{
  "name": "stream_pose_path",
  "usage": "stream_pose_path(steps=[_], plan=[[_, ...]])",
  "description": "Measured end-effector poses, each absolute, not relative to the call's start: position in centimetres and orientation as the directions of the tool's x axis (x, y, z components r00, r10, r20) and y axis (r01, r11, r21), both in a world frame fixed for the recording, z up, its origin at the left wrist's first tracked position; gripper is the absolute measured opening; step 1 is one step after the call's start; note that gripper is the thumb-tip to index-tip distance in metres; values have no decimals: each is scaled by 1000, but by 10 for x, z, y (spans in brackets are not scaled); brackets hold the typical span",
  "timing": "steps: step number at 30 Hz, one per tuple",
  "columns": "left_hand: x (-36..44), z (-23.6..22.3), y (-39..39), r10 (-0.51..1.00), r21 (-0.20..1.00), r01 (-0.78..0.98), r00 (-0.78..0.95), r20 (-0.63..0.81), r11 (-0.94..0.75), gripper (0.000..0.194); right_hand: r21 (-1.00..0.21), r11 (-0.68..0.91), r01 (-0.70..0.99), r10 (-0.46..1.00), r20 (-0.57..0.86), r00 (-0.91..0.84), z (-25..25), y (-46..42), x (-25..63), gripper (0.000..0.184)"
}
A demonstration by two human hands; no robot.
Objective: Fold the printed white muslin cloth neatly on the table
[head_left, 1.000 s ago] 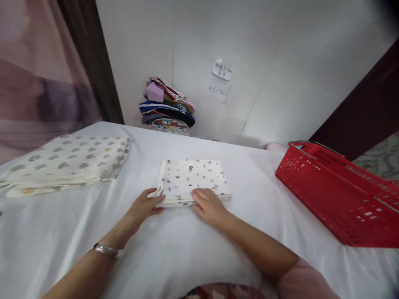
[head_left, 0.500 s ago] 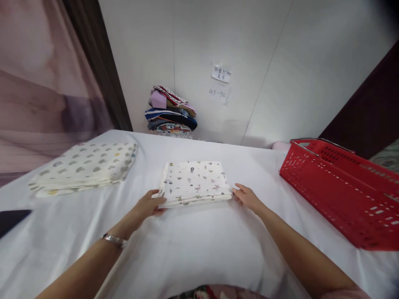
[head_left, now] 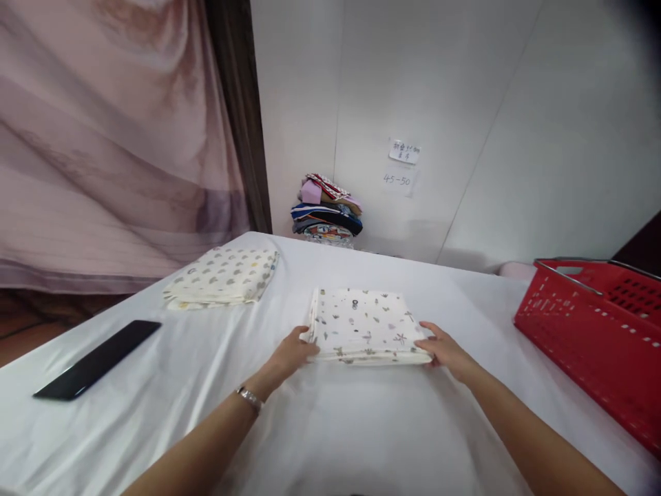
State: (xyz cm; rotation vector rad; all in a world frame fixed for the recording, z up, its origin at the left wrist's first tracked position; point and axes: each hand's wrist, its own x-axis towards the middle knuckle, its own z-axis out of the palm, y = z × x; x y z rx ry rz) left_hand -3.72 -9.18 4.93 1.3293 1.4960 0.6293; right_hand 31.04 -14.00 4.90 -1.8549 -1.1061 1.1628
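Note:
A folded white cloth (head_left: 366,324) with small printed figures lies flat on the white-covered table. My left hand (head_left: 294,353) grips its near left corner, thumb on top and fingers underneath. At the near right corner, my right hand (head_left: 445,351) pinches the cloth's edge the same way. Farther left rests another folded cloth (head_left: 224,275), white with grey cloud-like shapes, which neither hand touches.
A red plastic basket (head_left: 593,344) with a metal handle stands at the right. On the left lies a flat black glossy object (head_left: 100,359). Folded fabrics (head_left: 328,210) are stacked beyond the table by the wall, and a curtain (head_left: 129,138) hangs at the left.
The view has swung left, so everything sits farther right and the whole black object shows. My right hand, beside the cloth's corner before, now grips it. My left hand keeps its hold.

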Motion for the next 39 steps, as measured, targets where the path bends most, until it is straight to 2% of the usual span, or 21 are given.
stream_pose_path(steps=[3,7,10,13,16,18,20,26,31,34,36,39], plan=[[-36,40,-98,958,808,552,59,-282,204,59,-762,-401,508,914,-295,278,39,-150,313,62],[-38,38,-105,971,752,644,58,-230,140,61,-528,-137,838,977,67,202,39,-162,309,50],[-41,40,-110,989,724,686,48,-137,67,64,-442,96,892,964,263,26,45,-172,303,35],[-37,45,-117,983,624,761,114,143,-179,58,-399,280,873,930,338,-144,48,-177,292,27],[-24,50,-122,851,426,757,326,411,-495,39,-335,407,849,889,360,-284,48,-174,281,24],[-10,53,-124,754,334,694,474,456,-638,28,-296,446,845,873,351,-338,47,-169,274,22],[5,53,-122,685,281,635,581,440,-719,22,-262,460,849,869,328,-370,47,-163,269,20],[28,45,-112,650,267,593,687,325,-760,20,-199,462,864,876,257,-409,43,-153,267,19],[25,41,-106,644,289,576,699,310,-764,24,-248,457,854,883,239,-403,41,-152,271,20],[25,42,-106,646,256,593,702,300,-763,28,-273,463,844,884,209,-418,43,-149,273,21],[27,43,-107,642,206,608,709,292,-766,28,-249,474,845,880,176,-442,46,-146,273,21],[29,44,-108,615,157,599,728,301,-786,26,-152,486,861,873,121,-472,51,-143,271,20]])
